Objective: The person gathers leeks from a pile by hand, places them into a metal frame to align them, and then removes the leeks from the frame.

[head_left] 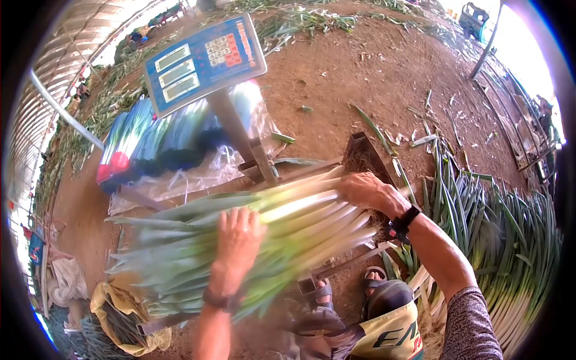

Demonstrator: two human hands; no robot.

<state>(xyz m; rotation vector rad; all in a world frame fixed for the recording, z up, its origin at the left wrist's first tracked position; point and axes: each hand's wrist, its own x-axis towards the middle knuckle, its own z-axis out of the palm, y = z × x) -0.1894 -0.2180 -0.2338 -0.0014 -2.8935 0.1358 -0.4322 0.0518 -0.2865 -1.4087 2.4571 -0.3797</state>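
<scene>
A thick layer of long, leek-like green onions lies across a metal frame, white root ends to the right and green leaves to the left. My left hand rests flat on the leaves near the middle, fingers stretched out, slightly blurred. At the root end, my right hand has its fingers curled round the upper white stalks. A black wristband is on the right wrist. Just beyond the pile stands a digital scale display on a metal post.
Bundled green onions lie on plastic sheeting beyond the scale. More loose green onions are heaped on the ground at right. A yellow sack stands lower left. An upright metal plate borders the root end. Scraps litter the dirt floor.
</scene>
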